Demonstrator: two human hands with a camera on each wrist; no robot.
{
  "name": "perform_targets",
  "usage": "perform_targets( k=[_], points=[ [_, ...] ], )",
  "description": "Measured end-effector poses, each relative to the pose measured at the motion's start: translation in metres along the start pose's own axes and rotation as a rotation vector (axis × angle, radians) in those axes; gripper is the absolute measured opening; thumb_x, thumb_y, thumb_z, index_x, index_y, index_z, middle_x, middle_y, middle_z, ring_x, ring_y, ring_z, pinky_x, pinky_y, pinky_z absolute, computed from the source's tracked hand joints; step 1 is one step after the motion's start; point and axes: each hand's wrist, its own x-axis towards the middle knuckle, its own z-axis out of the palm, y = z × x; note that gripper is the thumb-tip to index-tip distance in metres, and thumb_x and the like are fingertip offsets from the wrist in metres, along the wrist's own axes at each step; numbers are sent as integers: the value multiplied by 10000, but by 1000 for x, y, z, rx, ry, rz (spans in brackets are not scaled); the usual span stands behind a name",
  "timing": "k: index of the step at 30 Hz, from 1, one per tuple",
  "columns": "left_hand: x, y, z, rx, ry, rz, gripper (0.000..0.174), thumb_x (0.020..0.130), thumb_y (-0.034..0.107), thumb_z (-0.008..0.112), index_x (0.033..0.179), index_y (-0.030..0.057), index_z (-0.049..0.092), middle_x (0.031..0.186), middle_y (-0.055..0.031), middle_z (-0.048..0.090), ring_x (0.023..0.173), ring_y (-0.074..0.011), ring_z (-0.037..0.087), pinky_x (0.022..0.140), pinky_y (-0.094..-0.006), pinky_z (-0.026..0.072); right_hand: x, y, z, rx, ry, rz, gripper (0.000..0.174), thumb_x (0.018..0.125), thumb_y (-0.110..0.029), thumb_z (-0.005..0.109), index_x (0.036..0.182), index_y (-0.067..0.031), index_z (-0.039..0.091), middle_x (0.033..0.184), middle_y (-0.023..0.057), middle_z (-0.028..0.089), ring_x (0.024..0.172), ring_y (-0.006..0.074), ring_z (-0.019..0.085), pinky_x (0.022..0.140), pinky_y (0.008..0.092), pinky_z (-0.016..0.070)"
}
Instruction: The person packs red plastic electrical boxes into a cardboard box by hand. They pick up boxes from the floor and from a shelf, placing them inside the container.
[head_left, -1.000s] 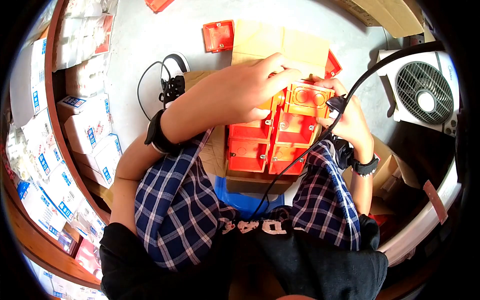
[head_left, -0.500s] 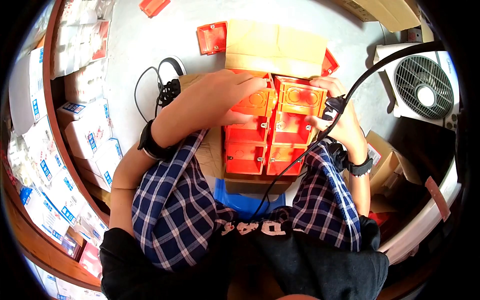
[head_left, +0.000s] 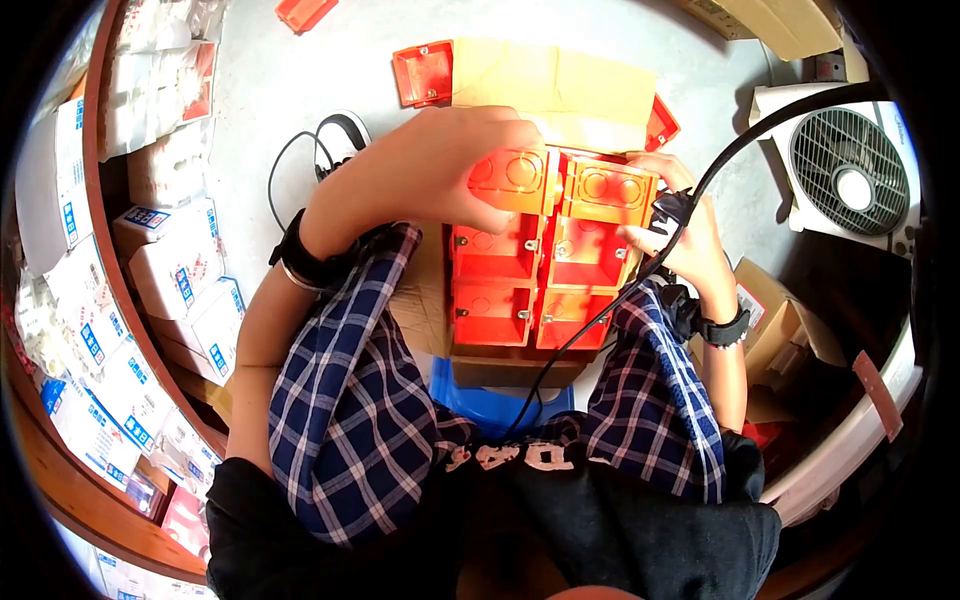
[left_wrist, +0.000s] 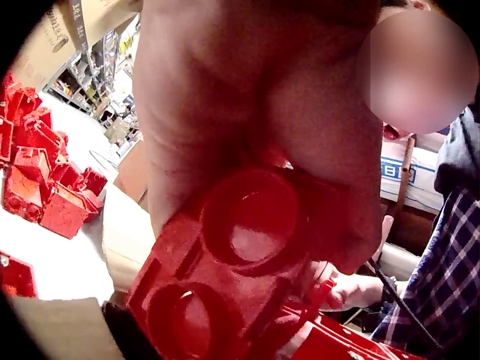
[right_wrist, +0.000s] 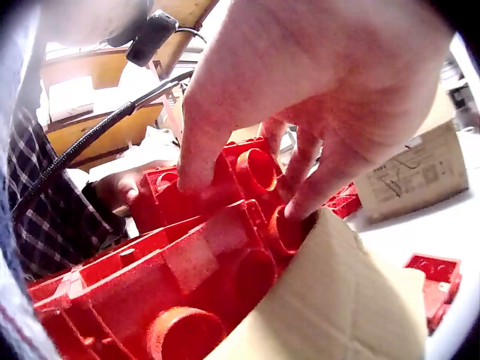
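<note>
Red plastic electrical junction boxes [head_left: 490, 310] stand in two columns in an open cardboard carton [head_left: 520, 372] between the knees. My left hand [head_left: 440, 160] grips the far-left junction box [head_left: 520, 172], thumb on its near side and fingers over its far side. In the left wrist view, that junction box [left_wrist: 225, 262] shows two round knockouts under the hand. My right hand [head_left: 690, 235] holds the far-right junction box [head_left: 605, 190], thumb near and fingers behind. In the right wrist view, the thumb and fingers straddle a junction box [right_wrist: 232, 176] beside the carton flap [right_wrist: 330, 300].
Loose red boxes [head_left: 424, 75] lie on the floor beyond the carton's raised flap [head_left: 550, 90]. A black cable [head_left: 780, 115] crosses in front of my right hand. A fan [head_left: 845, 180] stands at the right. Shelves of white cartons [head_left: 190, 270] line the left. A blue stool [head_left: 480, 400] shows beneath the carton.
My left hand has moved left from between the two far junction boxes and now grips the left one. My right hand stays at the right one.
</note>
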Motion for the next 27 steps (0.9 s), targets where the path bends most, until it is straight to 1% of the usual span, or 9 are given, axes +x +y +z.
perform_targets(
  k=[2,4,7,11,13,17,22,25,27],
  points=[
    [-1,1,3,7,23,12,580,658,271,755,1144,3,584,1033,-148,627,914,-329,618,774,-375,513,-2,4,0,18,5,-2,565,676,-154,810,1179,-29,586,1193,140,625,1137,302,605,972,387,473],
    [-2,5,6,3,-62,-77,580,679,307,748,1146,3,587,1041,-147,628,915,-324,624,766,-374,512,-3,5,-1,35,7,-7,569,671,-155,817,1177,-31,590,1194,141,627,1136,294,607,970,380,474],
    [-1,5,10,8,-59,-50,585,704,352,743,1148,3,589,1041,-147,628,912,-319,629,752,-375,511,-5,3,-4,-32,1,3,587,653,-135,829,1179,-25,592,1201,147,627,1142,293,607,969,370,478],
    [-2,8,14,-35,-86,-35,596,720,380,744,1151,1,583,1042,-150,623,905,-324,628,740,-380,510,-7,6,-12,85,-13,65,601,649,-117,832,1191,-16,592,1198,131,636,1136,269,618,987,367,474],
    [-2,13,14,21,-163,-80,604,724,392,748,1153,4,576,1043,-151,618,897,-331,624,736,-384,508,-8,7,-12,143,-20,94,608,652,-113,831,1201,-14,589,1199,125,640,1133,258,621,992,368,473],
    [-3,11,10,-1,-109,-91,605,730,399,745,1156,7,568,1054,-154,614,901,-336,620,735,-390,506,-4,6,-10,133,-34,102,623,665,-100,826,1229,-16,574,1230,120,631,1123,237,625,972,365,492],
    [-2,9,8,66,-75,-46,572,709,299,761,1171,22,569,1076,-145,620,929,-328,623,766,-389,511,-4,6,-5,174,-45,70,609,651,-75,818,1212,-52,582,1266,108,608,1145,237,602,924,352,513],
    [-7,7,15,120,-21,-8,574,693,256,763,1183,27,570,1106,-143,628,960,-321,626,796,-384,517,-1,4,-1,156,-27,30,604,643,-88,817,1198,-45,582,1239,108,614,1152,259,596,932,362,504],
    [-7,6,15,123,-37,-13,578,695,256,760,1190,28,569,1120,-146,629,975,-318,627,807,-383,518,0,7,-1,107,-13,-10,601,647,-90,811,1199,-42,581,1232,113,613,1158,273,591,945,366,497]
  ],
)
